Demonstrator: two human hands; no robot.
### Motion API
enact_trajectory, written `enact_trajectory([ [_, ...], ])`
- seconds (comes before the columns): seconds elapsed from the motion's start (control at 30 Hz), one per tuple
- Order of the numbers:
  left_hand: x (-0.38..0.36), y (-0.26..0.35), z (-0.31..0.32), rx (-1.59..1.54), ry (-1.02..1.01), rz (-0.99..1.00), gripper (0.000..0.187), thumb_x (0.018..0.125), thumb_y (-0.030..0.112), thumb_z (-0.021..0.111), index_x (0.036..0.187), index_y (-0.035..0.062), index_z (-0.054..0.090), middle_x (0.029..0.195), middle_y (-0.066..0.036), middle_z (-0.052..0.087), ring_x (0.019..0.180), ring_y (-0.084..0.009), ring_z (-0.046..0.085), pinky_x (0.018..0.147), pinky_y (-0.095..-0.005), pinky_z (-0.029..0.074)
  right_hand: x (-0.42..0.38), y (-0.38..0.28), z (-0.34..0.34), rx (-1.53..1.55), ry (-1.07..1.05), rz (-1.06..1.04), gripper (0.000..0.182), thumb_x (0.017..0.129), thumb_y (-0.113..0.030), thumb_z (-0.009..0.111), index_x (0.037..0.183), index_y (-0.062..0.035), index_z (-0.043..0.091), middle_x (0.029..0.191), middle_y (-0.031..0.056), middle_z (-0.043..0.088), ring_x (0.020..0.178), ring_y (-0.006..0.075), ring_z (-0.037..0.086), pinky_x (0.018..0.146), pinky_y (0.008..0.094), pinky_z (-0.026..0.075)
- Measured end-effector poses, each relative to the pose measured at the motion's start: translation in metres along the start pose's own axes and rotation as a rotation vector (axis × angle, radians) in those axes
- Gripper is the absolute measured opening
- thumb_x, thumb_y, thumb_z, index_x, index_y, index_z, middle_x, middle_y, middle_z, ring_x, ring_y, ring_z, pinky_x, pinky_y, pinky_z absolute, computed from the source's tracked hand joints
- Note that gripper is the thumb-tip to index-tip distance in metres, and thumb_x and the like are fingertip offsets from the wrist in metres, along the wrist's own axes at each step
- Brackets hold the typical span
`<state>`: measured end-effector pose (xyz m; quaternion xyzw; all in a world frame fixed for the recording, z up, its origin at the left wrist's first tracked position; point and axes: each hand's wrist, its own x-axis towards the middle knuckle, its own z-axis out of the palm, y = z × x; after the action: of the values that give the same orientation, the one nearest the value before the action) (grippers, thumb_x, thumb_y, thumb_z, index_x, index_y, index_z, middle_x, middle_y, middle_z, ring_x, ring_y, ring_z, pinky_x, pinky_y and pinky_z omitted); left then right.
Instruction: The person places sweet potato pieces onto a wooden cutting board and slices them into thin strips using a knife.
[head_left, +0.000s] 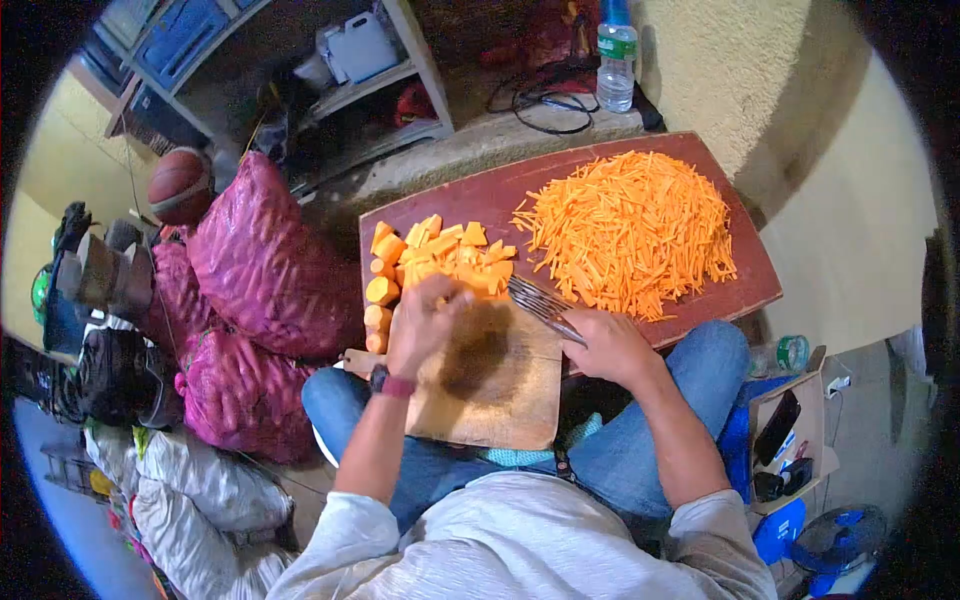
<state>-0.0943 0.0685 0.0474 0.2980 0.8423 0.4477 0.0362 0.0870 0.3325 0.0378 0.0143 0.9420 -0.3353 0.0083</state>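
Observation:
My right hand [612,347] grips a multi-blade knife [545,305], its several parallel metal blades pointing up and left over the far right corner of the wooden cutting board [500,390]. My left hand [428,315] has its fingers curled in, slightly blurred, above the board's far left part; I cannot tell what is in them. Just beyond it lie peeled orange root-vegetable chunks [455,250], with thick round pieces [382,291] lined up at the left. A large heap of thin orange strips [635,230] covers the right side of the dark red table [415,205].
Pink mesh sacks [265,260] full of roots stand at the left, a basketball [181,186] on top. White sacks [205,490] lie nearer. A water bottle [616,65] and black cable [545,110] rest on the ledge behind. A wooden box [790,440] and fan [838,540] are at right.

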Motion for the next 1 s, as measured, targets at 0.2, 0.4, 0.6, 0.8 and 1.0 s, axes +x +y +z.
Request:
enact_trajectory([
  [0.2, -0.092, 0.000, 0.019, -0.089, -0.085, -0.147, 0.021, 0.096, 0.016, 0.080, 0.108, -0.0014, 0.081, 0.088, -0.016, 0.074, 0.078, -0.0292, 0.069, 0.075, -0.0393, 0.055, -0.012, -0.028, -0.015, 0.103, -0.004, 0.069, 0.028, 0.093, -0.022, 0.072, 0.112, -0.0008, 0.070, 0.094, 0.0244, 0.075, 0.089, 0.0403, 0.076, 0.079, 0.0526, 0.058],
  [0.4, -0.091, 0.003, 0.003, 0.155, 0.045, 0.038, 0.019, 0.093, 0.013, 0.079, 0.107, -0.0001, 0.079, 0.088, -0.014, 0.069, 0.088, -0.0325, 0.066, 0.080, -0.0456, 0.050, -0.028, -0.047, -0.001, 0.593, -0.012, 0.101, 0.040, 0.099, -0.013, 0.074, 0.134, 0.0057, 0.068, 0.102, 0.0131, 0.077, 0.094, 0.0163, 0.071, 0.084, 0.0353, 0.058],
  [0.6, -0.100, -0.015, 0.004, 0.227, 0.105, 0.150, 0.014, 0.090, 0.010, 0.078, 0.101, 0.0027, 0.076, 0.089, -0.014, 0.068, 0.090, -0.0359, 0.065, 0.087, -0.0486, 0.046, -0.032, -0.063, 0.011, 0.706, -0.093, 0.127, 0.043, 0.102, -0.017, 0.075, 0.139, 0.0031, 0.067, 0.088, -0.0027, 0.069, 0.066, 0.0039, 0.056, 0.057, 0.0242, 0.046],
  [0.8, -0.095, -0.031, -0.005, 0.320, 0.255, 0.133, 0.015, 0.088, 0.013, 0.082, 0.098, 0.0024, 0.079, 0.083, -0.015, 0.071, 0.080, -0.0347, 0.068, 0.080, -0.0464, 0.049, -0.035, -0.071, 0.008, 0.638, -0.145, 0.213, 0.046, 0.104, -0.012, 0.071, 0.144, 0.0096, 0.062, 0.110, 0.0086, 0.077, 0.095, 0.0129, 0.069, 0.085, 0.0307, 0.058],
  [1.0, -0.064, -0.015, -0.014, 0.069, 0.270, 0.063, 0.022, 0.091, 0.009, 0.078, 0.110, -0.0015, 0.079, 0.091, -0.020, 0.076, 0.081, -0.0342, 0.073, 0.073, -0.0434, 0.056, -0.042, -0.068, 0.018, 0.577, -0.103, 0.168, 0.049, 0.100, -0.013, 0.074, 0.142, 0.0104, 0.063, 0.111, 0.0124, 0.078, 0.096, 0.0142, 0.071, 0.089, 0.0328, 0.059],
])
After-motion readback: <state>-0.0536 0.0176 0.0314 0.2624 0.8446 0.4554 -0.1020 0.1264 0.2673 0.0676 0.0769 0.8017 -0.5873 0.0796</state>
